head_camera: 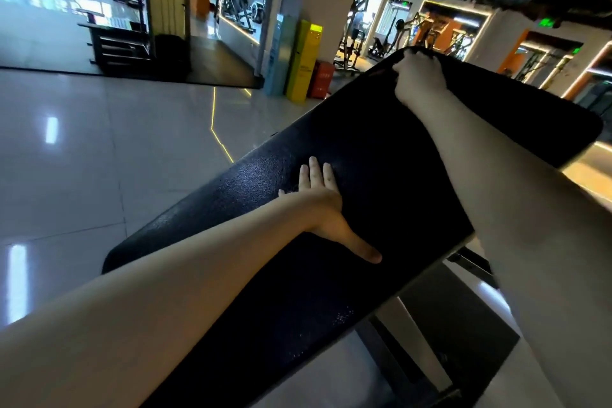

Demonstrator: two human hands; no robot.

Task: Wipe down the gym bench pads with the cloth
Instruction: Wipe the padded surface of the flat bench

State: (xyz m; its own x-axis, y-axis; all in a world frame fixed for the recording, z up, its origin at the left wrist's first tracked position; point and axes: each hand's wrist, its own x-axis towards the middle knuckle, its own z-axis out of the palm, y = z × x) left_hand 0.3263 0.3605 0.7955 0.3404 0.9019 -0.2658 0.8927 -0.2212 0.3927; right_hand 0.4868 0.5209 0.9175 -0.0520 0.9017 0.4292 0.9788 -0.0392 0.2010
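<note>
While left fingers (315, 175) lie flat, right fingers (406, 63) grip pad (364, 142).

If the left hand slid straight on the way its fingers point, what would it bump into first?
Probably nothing. The left hand lies flat on the bench pad, and ahead of its fingers is only bare pad up to its edge. The right hand grips the pad's top end, off to the side.
</note>
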